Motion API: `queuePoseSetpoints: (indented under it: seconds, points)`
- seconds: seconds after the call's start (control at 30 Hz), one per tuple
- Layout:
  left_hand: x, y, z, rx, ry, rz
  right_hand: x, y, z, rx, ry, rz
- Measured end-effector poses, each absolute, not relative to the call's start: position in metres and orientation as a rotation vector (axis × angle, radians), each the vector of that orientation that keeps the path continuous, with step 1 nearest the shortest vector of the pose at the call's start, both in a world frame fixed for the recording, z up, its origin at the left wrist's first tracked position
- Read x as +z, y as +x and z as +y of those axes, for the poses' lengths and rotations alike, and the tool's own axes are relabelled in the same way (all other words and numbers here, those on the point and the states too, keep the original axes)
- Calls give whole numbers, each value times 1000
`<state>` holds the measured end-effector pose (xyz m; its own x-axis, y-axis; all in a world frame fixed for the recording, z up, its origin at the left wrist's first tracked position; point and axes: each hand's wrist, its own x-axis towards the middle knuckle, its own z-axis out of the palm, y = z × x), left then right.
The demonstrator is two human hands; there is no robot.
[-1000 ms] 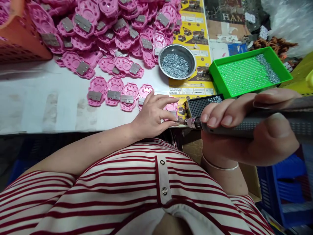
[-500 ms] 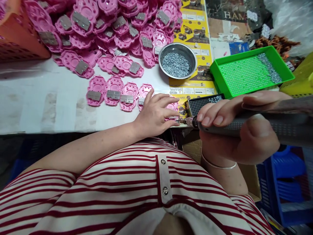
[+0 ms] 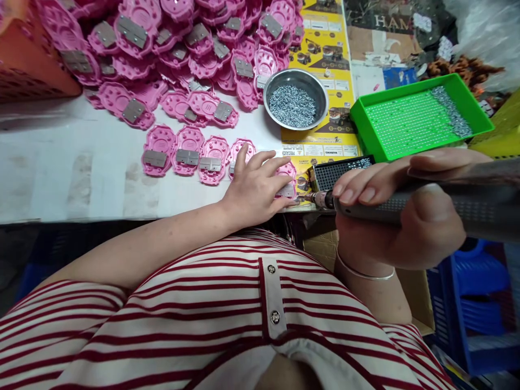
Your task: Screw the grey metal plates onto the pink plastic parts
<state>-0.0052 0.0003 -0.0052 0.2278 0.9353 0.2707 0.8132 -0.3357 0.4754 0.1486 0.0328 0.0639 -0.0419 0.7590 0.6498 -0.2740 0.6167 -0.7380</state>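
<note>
My left hand (image 3: 255, 187) lies with spread fingers over the right end of a row of pink plastic parts, its fingertips at the rightmost pink part (image 3: 287, 187) and partly covering the one beside it. My right hand (image 3: 400, 211) is wrapped round a dark electric screwdriver (image 3: 390, 208), whose tip points left beside the rightmost part, near my left thumb. More pink parts with grey metal plates, such as this one (image 3: 187, 151), lie flat to the left. A small black perforated tray (image 3: 337, 173) of screws sits just beyond the screwdriver.
A heap of pink parts (image 3: 138, 32) fills the back left beside an orange basket (image 3: 36, 59). A metal bowl (image 3: 296, 123) of screws stands at the centre, a green tray (image 3: 390, 150) to its right. Blue crates (image 3: 467, 346) are low on the right.
The screwdriver and my right hand have shifted slightly right, its tip drawing back from the rightmost pink part. My left fingers have moved a little, uncovering more of that part.
</note>
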Motion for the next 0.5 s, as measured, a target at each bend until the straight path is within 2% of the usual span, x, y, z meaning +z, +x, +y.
queuePoseSetpoints:
  seconds: [0.23, 0.5]
  points:
    - [-8, -7, 0, 707, 2301, 1683, 52, 151, 43, 837, -342, -1421]
    - [-5, -7, 3, 685, 2239, 1681, 37, 144, 44, 752, -589, -1391]
